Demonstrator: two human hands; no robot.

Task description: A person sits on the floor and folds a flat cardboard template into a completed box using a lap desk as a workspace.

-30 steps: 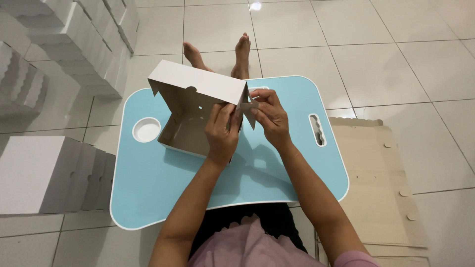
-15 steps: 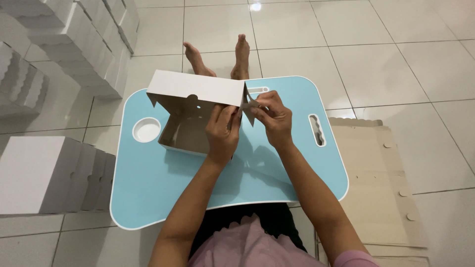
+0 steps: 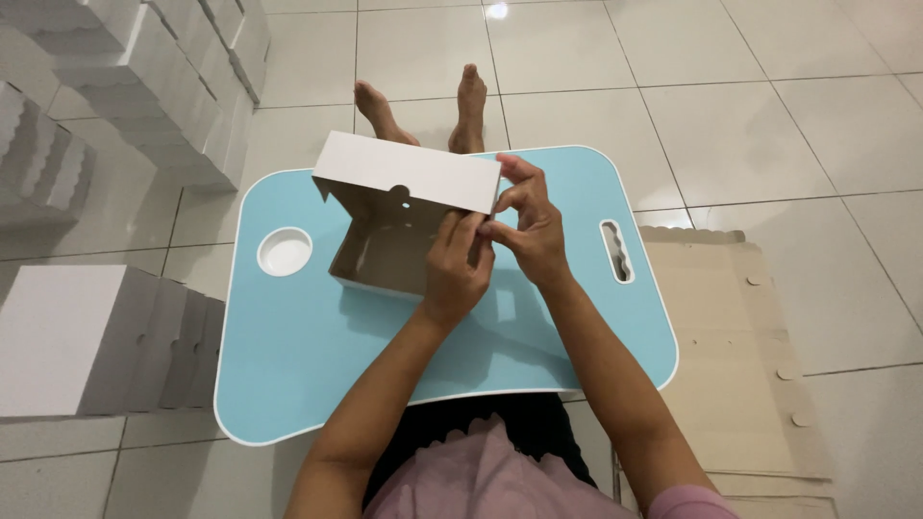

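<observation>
Now the cardboard box (image 3: 404,207) sits slightly lower; both hands still grip it.

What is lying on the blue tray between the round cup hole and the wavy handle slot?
In the head view, the white cardboard box and both hands, left and right, holding it.

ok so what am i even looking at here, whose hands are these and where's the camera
There is no machine: a person sits on a tiled floor with a camera worn on the head, so the one view looks down at their own arms and bare feet. Across the lap stands a light blue lap table with a round cup recess at its left and a handle slot at its right. On it stands a half-folded cardboard box, white outside and brown inside. The left hand and the right hand both pinch the box's right end. Stacks of white boxes lie to the left, and flat brown cardboard sheets to the right.
</observation>
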